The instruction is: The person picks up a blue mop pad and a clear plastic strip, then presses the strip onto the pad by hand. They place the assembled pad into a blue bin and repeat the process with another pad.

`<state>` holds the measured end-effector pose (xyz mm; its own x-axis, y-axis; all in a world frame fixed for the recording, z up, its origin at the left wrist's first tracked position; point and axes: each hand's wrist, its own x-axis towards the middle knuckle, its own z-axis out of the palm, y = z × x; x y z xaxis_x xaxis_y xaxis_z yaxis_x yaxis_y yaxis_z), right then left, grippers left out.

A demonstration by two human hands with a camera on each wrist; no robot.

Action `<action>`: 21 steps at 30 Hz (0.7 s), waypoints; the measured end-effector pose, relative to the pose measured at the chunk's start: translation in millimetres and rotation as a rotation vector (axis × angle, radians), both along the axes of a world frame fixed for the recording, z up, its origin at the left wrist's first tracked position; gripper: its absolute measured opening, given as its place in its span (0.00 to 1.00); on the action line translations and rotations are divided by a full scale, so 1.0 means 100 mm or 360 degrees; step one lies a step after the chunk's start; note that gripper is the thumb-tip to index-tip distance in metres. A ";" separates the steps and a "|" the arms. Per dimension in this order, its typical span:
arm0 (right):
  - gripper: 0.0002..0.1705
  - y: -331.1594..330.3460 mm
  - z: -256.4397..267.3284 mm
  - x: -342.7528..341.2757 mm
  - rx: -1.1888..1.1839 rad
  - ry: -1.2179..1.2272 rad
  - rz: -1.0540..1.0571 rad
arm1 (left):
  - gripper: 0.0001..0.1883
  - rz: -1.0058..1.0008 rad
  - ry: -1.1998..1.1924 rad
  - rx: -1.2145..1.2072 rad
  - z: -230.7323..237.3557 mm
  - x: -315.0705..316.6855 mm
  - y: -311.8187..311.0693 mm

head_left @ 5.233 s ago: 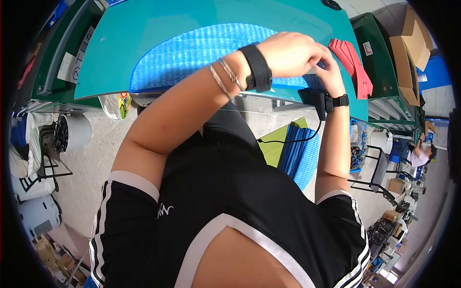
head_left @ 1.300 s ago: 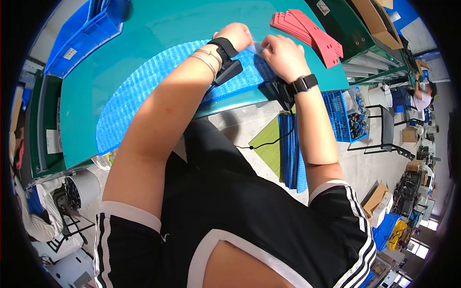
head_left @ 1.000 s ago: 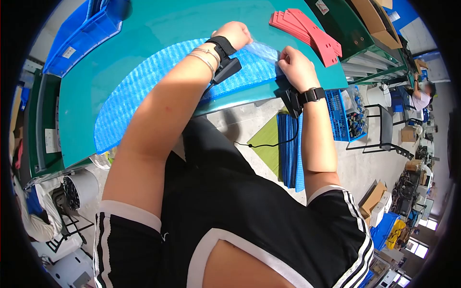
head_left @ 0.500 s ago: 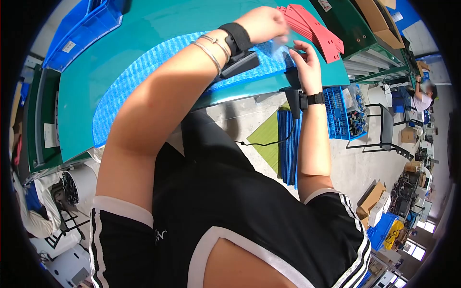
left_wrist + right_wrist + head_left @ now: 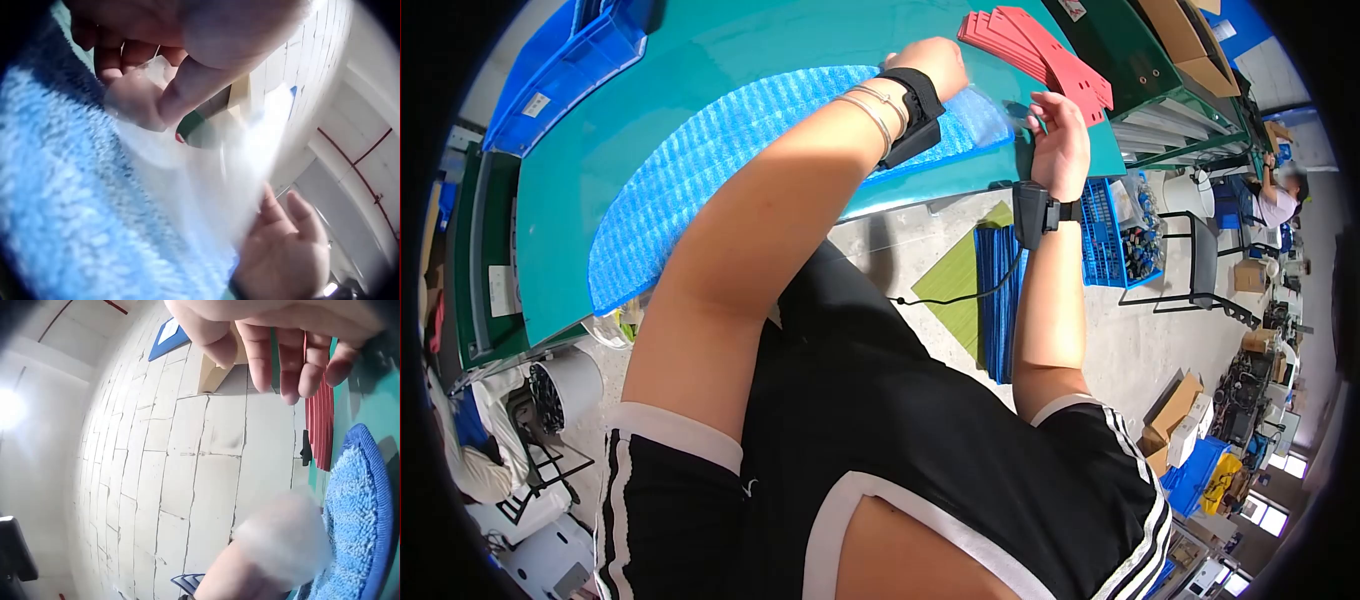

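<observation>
A half-moon blue microfibre pad (image 5: 750, 130) with a darker blue edge lies on the green tabletop. Over its right end spreads a clear plastic film (image 5: 982, 118). My left hand (image 5: 937, 68) pinches the film between thumb and fingers, as the left wrist view shows with the hand (image 5: 219, 37) at the top and the film (image 5: 181, 181) hanging below. My right hand (image 5: 1060, 150) is raised beside the pad's right tip, its palm turned up and fingers loosely bent. In the right wrist view that hand (image 5: 287, 337) holds nothing.
Red flat pieces (image 5: 1040, 60) lie fanned out at the table's back right. A blue bin (image 5: 565, 85) stands at the back left. Folded blue pads (image 5: 997, 310) are below the front edge, near a blue crate (image 5: 1104, 235). A black cable (image 5: 960, 297) hangs from the right wrist.
The film was stretched between both hands a second ago; the right hand has since let go and opened. My left hand went right, then came back left with the film.
</observation>
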<state>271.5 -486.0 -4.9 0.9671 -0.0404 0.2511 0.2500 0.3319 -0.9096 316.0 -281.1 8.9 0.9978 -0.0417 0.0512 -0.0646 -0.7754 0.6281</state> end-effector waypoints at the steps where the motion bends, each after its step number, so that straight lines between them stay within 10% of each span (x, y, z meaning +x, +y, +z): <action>1: 0.11 0.05 0.06 -0.03 -0.0167 0.0038 -0.0026 | 0.12 -0.0002 0.0001 -0.0001 -0.01 -0.01 -0.02; 6: 0.11 0.30 0.38 -0.13 -0.1501 -0.0781 -0.0076 | 0.13 -0.0090 0.0045 0.0001 -0.04 0.01 0.02; 11: 0.08 0.33 0.34 -0.12 -0.1985 -0.0640 0.0241 | 0.14 -0.0109 0.0038 -0.0032 -0.09 0.07 0.04; 21: 0.05 -0.01 0.14 -0.39 -0.1675 -0.0223 0.0130 | 0.14 -0.0339 -0.0001 -0.0328 -0.06 0.06 0.13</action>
